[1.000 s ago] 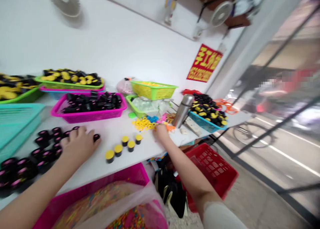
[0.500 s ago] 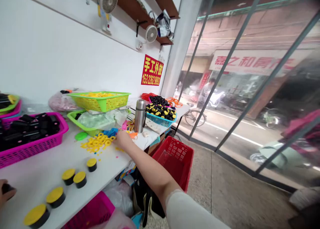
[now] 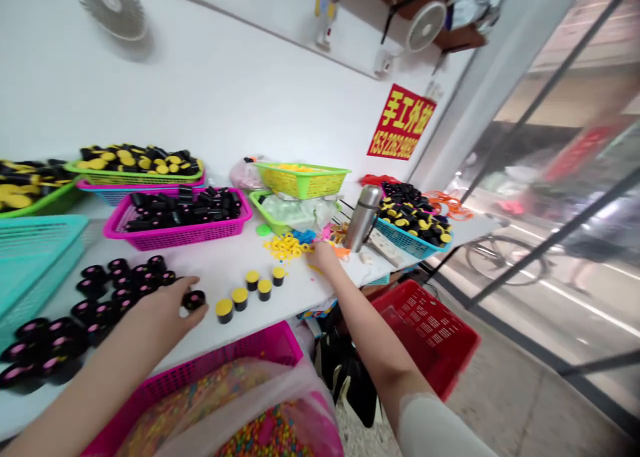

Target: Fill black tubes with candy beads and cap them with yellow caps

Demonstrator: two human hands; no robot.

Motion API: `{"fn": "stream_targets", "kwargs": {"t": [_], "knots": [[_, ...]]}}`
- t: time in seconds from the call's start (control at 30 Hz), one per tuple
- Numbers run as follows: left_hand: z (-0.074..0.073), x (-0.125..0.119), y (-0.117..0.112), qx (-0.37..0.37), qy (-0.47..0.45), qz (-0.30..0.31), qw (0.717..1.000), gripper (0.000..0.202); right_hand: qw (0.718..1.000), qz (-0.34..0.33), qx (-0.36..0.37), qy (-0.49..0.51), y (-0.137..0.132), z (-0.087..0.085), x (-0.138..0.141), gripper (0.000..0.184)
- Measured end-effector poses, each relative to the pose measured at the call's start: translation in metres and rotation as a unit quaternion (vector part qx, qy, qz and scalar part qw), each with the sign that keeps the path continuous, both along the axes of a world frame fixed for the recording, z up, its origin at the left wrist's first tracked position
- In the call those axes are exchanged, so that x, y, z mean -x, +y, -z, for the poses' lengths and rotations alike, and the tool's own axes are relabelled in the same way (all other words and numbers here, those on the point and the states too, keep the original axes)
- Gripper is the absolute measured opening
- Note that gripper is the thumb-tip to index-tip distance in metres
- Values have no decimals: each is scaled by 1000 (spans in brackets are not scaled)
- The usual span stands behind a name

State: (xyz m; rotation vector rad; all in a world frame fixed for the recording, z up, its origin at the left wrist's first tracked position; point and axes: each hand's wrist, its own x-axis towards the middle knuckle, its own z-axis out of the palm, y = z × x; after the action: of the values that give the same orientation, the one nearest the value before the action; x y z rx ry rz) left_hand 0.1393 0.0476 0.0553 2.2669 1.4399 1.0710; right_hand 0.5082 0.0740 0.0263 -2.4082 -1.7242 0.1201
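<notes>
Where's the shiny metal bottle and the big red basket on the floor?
Silver stainless-steel vacuum flask (image 3: 356,218): head view, on its body.
Red plastic mesh basket (image 3: 425,330): head view, on its side wall.

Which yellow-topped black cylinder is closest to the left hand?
The yellow-topped black cylinder at the near end of the row, just past the left hand; the other four stand farther away.

Left hand (image 3: 165,308) on black cylinder (image 3: 194,300), right (image 3: 323,257) near rings (image 3: 286,246)
</notes>
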Motion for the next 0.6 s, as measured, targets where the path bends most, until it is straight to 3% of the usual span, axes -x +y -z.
{"fn": "stream_targets", "kwargs": {"t": [0.1, 0.2, 0.43, 0.6], "knots": [[-11, -4, -28, 131, 95, -2, 987, 34, 1000, -10, 8, 10, 1, -3, -4, 31], [-16, -4, -45, 189, 47, 27, 981, 28, 1000, -16, 7, 22, 3, -3, -7, 30], [-1, -2, -63, 173, -81, 80, 978, 16, 993, -29, -87, 71, 2, -4, 0, 13], [-4, -5, -75, 182, -146, 77, 969, 18, 970, -53, -184, 149, -16, -29, 16, 13]]}}
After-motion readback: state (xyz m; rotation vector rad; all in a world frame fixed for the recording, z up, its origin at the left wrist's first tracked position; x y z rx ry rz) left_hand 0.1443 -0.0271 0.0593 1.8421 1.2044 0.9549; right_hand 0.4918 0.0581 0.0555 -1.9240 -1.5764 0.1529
